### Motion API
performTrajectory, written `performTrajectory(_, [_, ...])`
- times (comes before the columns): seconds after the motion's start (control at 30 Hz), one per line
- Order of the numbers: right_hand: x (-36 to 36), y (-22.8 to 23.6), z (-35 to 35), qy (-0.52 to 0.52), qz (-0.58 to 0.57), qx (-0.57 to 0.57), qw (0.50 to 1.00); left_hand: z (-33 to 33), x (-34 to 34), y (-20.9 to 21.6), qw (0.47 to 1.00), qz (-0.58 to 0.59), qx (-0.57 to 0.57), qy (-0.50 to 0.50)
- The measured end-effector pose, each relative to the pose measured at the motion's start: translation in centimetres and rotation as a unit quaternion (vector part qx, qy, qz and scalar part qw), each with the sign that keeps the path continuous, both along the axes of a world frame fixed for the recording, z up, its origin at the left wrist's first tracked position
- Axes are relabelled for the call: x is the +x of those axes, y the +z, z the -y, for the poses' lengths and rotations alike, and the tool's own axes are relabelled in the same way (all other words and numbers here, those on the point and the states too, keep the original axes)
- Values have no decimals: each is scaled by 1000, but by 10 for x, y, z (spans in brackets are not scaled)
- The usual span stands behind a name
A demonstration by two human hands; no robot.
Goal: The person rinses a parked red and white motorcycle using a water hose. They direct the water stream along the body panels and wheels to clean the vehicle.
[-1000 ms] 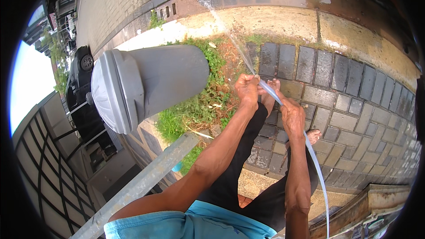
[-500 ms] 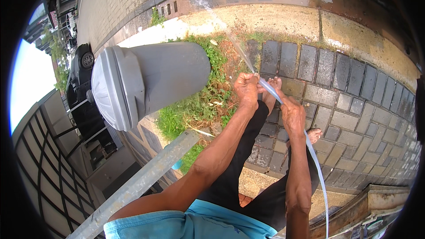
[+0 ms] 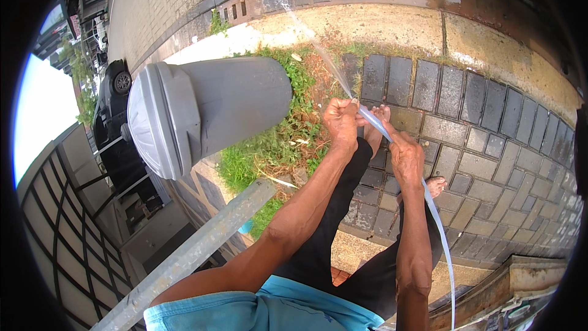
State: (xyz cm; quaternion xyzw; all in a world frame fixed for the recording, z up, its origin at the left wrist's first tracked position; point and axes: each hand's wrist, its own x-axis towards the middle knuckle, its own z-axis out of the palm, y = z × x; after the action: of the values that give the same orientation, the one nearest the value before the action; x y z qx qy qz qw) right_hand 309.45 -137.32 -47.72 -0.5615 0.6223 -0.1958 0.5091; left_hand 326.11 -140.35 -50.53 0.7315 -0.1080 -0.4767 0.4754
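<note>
One pale hose runs up beside the right forearm, through the right hand and on to the left hand. The right fingers are wrapped around it; the left fingers are clamped on its end. From there a jet of water crosses the kerb. A grey bin is left of the hands, beside some grass; wet bricks lie to their right.

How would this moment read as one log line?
left hand: holding hose end; right hand: gripping hose; water: jetting over curb; grey bin: lid on
</note>
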Motion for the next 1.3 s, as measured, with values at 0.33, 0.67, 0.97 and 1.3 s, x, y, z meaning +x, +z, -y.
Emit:
performTrajectory(0.33, [2,-2,-2,1,20,4,1000,-3,1,9,1000,-4,-11,20])
performTrajectory(0.67, [3,-3,-4,28,7,-11,1000,-6,3,18,999,-14,3,41])
performTrajectory(0.97, [5,2,-4,40,15,-29,999,-14,8,20,999,-3,4,50])
performTrajectory(1.3, [0,3,-4,13,10,7,1000,-1,1,11,1000,-14,-13,6])
